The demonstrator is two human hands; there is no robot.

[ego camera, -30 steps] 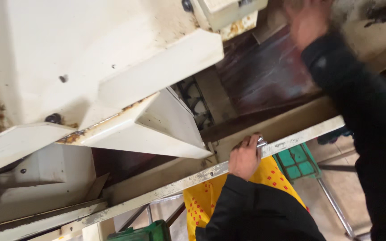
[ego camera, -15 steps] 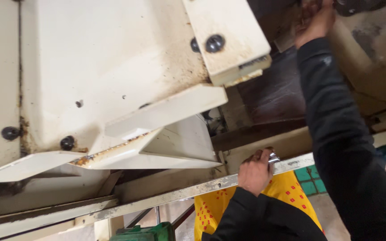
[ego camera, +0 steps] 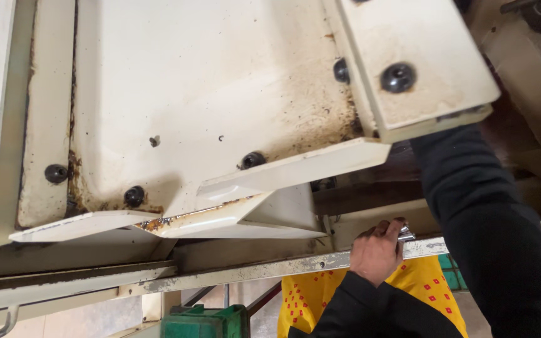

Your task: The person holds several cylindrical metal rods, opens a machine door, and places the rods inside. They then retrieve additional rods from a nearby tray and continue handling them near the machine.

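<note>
Obstruction: cream machine guard [ego camera: 220, 112] overhangs rail [ego camera: 245, 272] | Clearance: narrow dark gap between them | Below rail: green crate [ego camera: 205, 322], yellow cloth [ego camera: 308, 300].

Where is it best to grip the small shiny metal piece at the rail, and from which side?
Probably its rear end, from the near side: the left hand already closes around the metal piece, leaving only its shiny tip visible above the painted rail.

My right hand is out of sight behind the cream machine panel [ego camera: 220, 112], only the sleeve showing; my left hand [ego camera: 377, 253] hides most of the small shiny metal piece [ego camera: 406, 234]; the green box [ego camera: 205, 322] below-left is cropped by the frame.
</note>
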